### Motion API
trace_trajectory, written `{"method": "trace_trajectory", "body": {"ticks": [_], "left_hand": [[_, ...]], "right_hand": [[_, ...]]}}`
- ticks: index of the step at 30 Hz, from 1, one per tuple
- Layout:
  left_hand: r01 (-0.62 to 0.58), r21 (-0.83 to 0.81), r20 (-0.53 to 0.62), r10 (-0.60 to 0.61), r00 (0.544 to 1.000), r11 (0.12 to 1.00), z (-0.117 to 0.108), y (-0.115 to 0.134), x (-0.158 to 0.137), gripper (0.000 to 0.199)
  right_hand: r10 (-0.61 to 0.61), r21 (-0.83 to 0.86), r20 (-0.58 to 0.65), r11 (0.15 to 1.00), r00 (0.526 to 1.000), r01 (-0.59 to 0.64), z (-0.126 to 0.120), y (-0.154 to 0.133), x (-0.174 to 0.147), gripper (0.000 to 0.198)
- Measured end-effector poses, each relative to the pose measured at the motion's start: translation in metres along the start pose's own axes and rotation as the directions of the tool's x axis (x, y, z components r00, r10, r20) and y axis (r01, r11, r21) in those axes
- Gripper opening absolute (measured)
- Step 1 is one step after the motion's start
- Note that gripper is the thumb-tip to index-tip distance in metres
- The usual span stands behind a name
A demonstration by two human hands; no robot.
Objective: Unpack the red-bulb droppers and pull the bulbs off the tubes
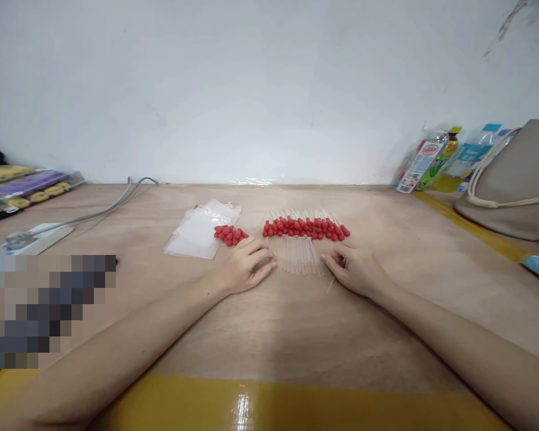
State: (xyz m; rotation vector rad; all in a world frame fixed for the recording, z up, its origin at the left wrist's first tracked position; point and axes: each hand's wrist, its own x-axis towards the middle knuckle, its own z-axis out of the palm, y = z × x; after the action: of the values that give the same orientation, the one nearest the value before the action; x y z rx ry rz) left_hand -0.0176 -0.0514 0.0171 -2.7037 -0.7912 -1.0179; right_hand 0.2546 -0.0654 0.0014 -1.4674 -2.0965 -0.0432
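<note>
Between my hands a fan of thin clear tubes [300,256] lies side by side on the table. My left hand [247,265] rests at their left side, fingers loosely bent and thumb apart from the forefinger, with nothing visible in it. At the right side is my right hand [354,263], fingers curled and thumb toward the tubes; no held thing shows. One stray clear tube [331,284] lies slanted near its thumb. Behind the fan stretches a row of red rubber bulbs [296,226] with thin clear stems pointing to the wall. A small pile of loose red bulbs [228,234] sits beyond my left hand.
Clear plastic bags [195,232] lie stacked behind my left hand. A grey cable [103,209] runs along the left. Drink bottles [471,155], a carton [420,166] and a beige bag [516,185] stand at the right. Yellow tape [296,404] covers the near edge.
</note>
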Motion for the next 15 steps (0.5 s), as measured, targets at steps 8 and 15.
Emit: {"method": "trace_trajectory", "body": {"ticks": [8, 15], "left_hand": [[0.102, 0.074, -0.030, -0.100, 0.995, 0.992, 0.004, 0.001, 0.008, 0.012], [0.290, 0.221, 0.007, -0.299, 0.954, 0.931, 0.011, -0.021, 0.037, 0.020]], "right_hand": [[-0.187, 0.137, -0.041, 0.972, 0.981, 0.191, 0.006, 0.005, 0.012, 0.023], [-0.244, 0.228, -0.137, 0.935, 0.960, 0.270, 0.014, 0.009, 0.015, 0.014]]}}
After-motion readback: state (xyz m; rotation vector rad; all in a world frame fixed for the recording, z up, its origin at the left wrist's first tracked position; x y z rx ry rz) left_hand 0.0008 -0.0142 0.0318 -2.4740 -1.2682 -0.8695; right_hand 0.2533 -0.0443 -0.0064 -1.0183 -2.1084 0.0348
